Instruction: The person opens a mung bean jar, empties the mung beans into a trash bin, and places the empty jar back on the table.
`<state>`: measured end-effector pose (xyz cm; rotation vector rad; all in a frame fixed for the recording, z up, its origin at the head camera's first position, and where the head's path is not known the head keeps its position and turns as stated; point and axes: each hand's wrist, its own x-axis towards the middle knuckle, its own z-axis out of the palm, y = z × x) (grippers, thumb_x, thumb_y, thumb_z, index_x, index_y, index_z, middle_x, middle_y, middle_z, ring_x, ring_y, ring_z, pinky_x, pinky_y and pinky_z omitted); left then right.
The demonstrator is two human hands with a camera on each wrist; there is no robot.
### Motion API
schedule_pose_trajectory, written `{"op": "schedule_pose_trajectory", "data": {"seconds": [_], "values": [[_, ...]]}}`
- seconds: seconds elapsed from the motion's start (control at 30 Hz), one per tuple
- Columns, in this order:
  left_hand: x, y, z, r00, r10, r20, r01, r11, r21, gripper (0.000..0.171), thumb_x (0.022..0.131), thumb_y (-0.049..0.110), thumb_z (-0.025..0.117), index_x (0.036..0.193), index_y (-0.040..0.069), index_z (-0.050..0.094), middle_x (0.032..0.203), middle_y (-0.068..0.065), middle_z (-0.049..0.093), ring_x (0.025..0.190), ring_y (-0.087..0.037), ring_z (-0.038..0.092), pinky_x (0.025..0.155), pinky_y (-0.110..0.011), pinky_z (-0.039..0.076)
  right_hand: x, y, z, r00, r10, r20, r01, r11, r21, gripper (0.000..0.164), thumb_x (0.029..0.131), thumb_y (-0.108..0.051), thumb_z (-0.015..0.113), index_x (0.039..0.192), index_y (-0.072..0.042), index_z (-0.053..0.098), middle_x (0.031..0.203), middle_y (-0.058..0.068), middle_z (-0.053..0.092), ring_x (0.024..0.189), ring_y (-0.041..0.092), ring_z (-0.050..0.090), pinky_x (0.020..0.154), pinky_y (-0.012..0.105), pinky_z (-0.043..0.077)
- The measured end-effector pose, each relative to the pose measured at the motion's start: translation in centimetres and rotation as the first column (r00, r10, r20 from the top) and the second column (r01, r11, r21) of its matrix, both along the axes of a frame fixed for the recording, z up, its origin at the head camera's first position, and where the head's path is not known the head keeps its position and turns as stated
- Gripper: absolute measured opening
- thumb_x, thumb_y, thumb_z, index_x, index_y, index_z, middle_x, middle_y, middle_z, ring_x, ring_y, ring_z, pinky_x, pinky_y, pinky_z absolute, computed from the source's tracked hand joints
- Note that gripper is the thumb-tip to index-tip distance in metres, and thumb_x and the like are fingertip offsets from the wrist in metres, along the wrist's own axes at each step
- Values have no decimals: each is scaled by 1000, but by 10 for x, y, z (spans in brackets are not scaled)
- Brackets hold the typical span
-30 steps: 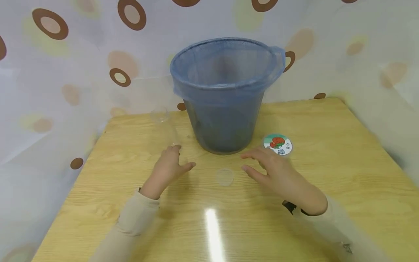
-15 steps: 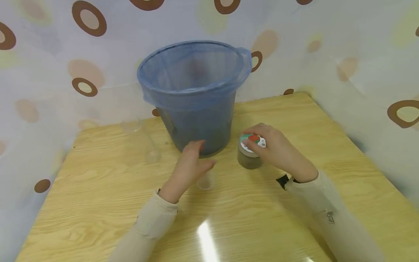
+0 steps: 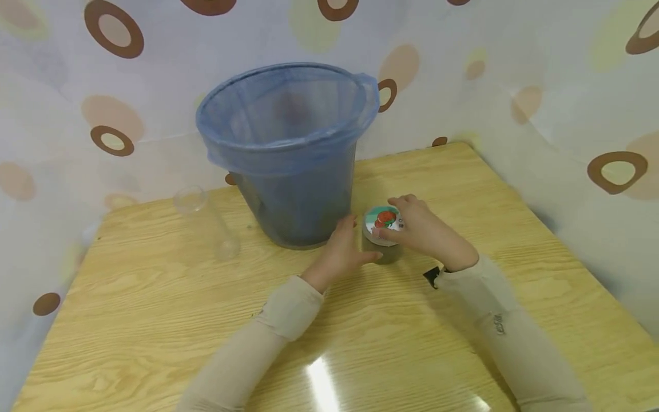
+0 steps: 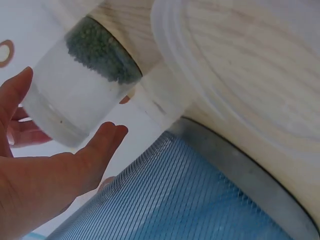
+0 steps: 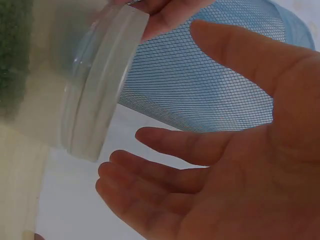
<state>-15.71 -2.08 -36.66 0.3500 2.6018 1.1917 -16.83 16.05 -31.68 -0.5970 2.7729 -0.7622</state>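
A jar (image 3: 388, 256) stands upright in front of the bin's right side, its round lid (image 3: 381, 220) bearing a red tomato picture. Dark green grains (image 4: 102, 50) lie at the bottom of the jar in the left wrist view. My left hand (image 3: 340, 257) reaches to the jar's left side, thumb overlapping its front and fingertips beside it. Over the lid's right side is my right hand (image 3: 424, 232), thumb and fingers spread. In the right wrist view its fingers stand apart from the lid's edge, and part of my left hand (image 5: 172, 17) shows by the jar's rim.
A blue mesh bin (image 3: 301, 200) with a blue bag liner (image 3: 288, 157) stands at the back of the wooden table (image 3: 154, 320). Left of it is a clear plastic tube-like thing (image 3: 208, 226). A clear round rim (image 4: 172, 60) looms close in the left wrist view.
The head view has turned right, shifting the scene left. My left hand has moved right to the jar, and a small clear disc on the table is now hidden. My right hand has reached over the lid.
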Motion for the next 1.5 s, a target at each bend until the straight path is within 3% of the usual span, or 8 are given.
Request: {"op": "schedule_pose_trajectory", "data": {"seconds": [0.2,0.53,0.8,0.97,1.2,1.3,1.5], "values": [[-3,5,-9,1000,11,-24,-9,996,84,83,81,22,79,143,0,29,144,-18,39,133,-33,38,106,-46,36,-1,-7,-4,1000,2,6,-2,1000,-8,81,87,-29,71,140,17,30,138,39,32,122,54,36,95,60,40],[-3,10,-15,999,14,-39,-11,998,59,74,80,22,79,138,2,37,135,-11,47,126,-27,46,105,-40,38,-2,-10,-9,1000,-11,0,11,1000,16,85,85,-31,73,140,17,30,136,38,36,118,52,40,93,56,42],[-9,12,-19,992,-51,-119,61,995,84,67,78,23,81,135,11,47,129,-6,48,117,-20,47,102,-34,39,1,-7,-7,1000,19,-22,-19,1000,-13,77,91,-31,66,138,18,31,134,39,37,117,52,40,91,55,44],[-9,13,-18,994,-21,-105,31,995,97,69,76,25,83,134,9,48,124,-5,49,111,-19,50,98,-32,43,0,-6,-6,999,34,-36,-35,999,-28,72,93,-30,63,137,19,33,130,38,42,115,52,42,90,56,44],[-7,11,-16,994,29,-104,-21,997,78,77,75,29,83,135,5,41,127,-7,51,115,-23,52,98,-36,44,1,-5,-4,999,31,-38,-34,997,-73,65,95,-26,60,137,18,36,125,35,47,110,49,45,85,53,46],[-4,7,-14,994,34,-107,-22,993,114,80,75,28,84,136,5,38,130,-9,50,117,-24,52,98,-37,44,4,-6,-1,999,22,-38,-26,995,-95,63,96,-27,59,137,15,37,127,34,46,112,47,45,87,54,45],[12,-7,-3,987,78,-144,-53,984,172,79,75,26,84,132,2,34,129,-13,51,116,-27,54,96,-40,46,16,-12,10,997,29,-70,-39,987,-153,62,95,-31,61,139,8,41,138,28,43,123,45,41,97,57,39]]}}
